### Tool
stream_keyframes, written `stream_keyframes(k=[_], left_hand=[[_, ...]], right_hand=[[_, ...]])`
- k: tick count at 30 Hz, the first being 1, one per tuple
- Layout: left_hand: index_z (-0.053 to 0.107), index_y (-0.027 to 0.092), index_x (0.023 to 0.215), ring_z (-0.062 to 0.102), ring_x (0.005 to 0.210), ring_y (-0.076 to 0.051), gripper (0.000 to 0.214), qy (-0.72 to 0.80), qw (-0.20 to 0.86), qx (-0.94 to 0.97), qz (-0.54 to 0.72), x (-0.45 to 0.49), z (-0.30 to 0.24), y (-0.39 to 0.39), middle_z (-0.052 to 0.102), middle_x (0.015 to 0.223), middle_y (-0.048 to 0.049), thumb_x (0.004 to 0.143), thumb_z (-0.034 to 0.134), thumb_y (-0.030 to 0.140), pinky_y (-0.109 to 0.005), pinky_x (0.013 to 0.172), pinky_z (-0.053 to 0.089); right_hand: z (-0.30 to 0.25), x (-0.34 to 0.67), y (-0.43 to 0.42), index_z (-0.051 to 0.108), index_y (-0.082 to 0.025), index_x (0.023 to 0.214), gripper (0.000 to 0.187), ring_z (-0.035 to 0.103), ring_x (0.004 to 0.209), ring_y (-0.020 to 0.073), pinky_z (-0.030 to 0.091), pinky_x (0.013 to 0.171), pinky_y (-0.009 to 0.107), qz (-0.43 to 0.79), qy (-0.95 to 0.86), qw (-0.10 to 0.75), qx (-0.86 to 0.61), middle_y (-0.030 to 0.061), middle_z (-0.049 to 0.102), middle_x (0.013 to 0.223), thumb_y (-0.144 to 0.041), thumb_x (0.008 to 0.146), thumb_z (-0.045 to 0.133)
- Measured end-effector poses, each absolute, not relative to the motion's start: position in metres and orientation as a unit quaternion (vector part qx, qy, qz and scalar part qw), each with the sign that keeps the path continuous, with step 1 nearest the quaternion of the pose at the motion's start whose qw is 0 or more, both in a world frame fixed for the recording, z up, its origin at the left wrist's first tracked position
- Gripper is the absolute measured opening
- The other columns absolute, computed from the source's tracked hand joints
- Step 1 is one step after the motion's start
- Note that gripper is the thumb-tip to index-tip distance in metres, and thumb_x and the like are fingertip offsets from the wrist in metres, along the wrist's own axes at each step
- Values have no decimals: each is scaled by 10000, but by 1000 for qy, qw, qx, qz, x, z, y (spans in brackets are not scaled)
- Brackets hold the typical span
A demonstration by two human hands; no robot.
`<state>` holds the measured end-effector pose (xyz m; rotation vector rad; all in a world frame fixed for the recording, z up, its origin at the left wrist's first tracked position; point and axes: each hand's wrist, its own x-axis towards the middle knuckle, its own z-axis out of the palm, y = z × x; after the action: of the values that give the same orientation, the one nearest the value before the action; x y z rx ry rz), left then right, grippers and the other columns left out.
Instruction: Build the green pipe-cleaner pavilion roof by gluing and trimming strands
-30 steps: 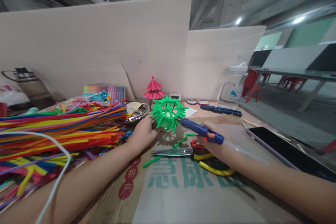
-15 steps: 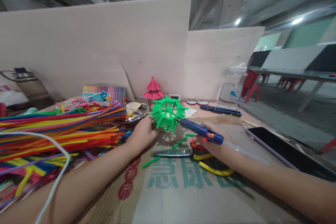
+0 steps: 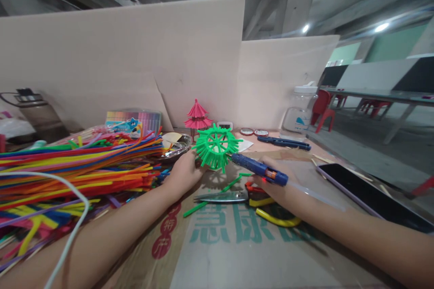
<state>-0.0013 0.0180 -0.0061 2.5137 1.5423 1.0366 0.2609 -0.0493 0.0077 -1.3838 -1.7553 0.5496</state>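
A pale upright board [image 3: 135, 63] backs the table [image 3: 275, 134], its left end cut off by the view. Printed cardboard [image 3: 210, 262] runs out of the view at the bottom, its lettering partly covered by the right forearm. The heap of coloured pipe cleaners [image 3: 84, 158] is cut off at left and crossed by a white cable [image 3: 69, 248] whose ends lie outside the view. A smartphone [image 3: 368, 194], its screen dark, is cropped at the right edge.

The right hand [image 3: 276, 189] has its fingers wrapped around the blue glue gun [image 3: 252, 165], hiding the grip; a clear glue stick [image 3: 315, 196] trails behind. The left hand [image 3: 183, 172] grips the green spoked wheel [image 3: 207, 153] by its lower left, raised over the cardboard at centre; most of those fingers are hidden behind it. The nozzle is at the wheel's lower right, contact impossible to tell. Below lie scissors [image 3: 222, 196], handles partly covered by the right hand. Behind the wheel, a pink pagoda model [image 3: 196, 116] has its base partly blocked. Small green offcuts [image 3: 232, 184] lie by the blades.
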Motion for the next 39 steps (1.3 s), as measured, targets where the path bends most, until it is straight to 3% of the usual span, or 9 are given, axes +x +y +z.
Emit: stream_keyframes(k=[5, 13, 39], left_hand=[[626, 193, 1149, 650, 1082, -313, 360, 494, 25, 801, 336, -1, -6, 17, 690, 1175, -103, 872, 566, 416, -403, 901, 517], [619, 195, 1169, 652, 1079, -303, 364, 501, 40, 798, 334, 0, -5, 16, 693, 1183, -93, 866, 564, 390, -390, 908, 514], [589, 163, 1138, 658, 1007, -313, 392, 538, 62, 780, 312, -3, -8, 19, 696, 1079, -120, 853, 548, 428, -412, 881, 499]], right_hand=[[9, 260, -51, 490, -230, 678, 201, 593, 540, 162, 419, 483, 257, 233, -696, 407, -543, -28, 599, 605, -338, 756, 641], [4, 262, -46, 472, -223, 649, 218, 512, 523, 137, 337, 475, 243, 150, -718, 394, -553, -40, 540, 573, -317, 761, 634], [3, 261, -45, 473, -229, 634, 250, 506, 487, 127, 348, 456, 233, 160, -707, 407, -556, -45, 534, 545, -354, 764, 646]])
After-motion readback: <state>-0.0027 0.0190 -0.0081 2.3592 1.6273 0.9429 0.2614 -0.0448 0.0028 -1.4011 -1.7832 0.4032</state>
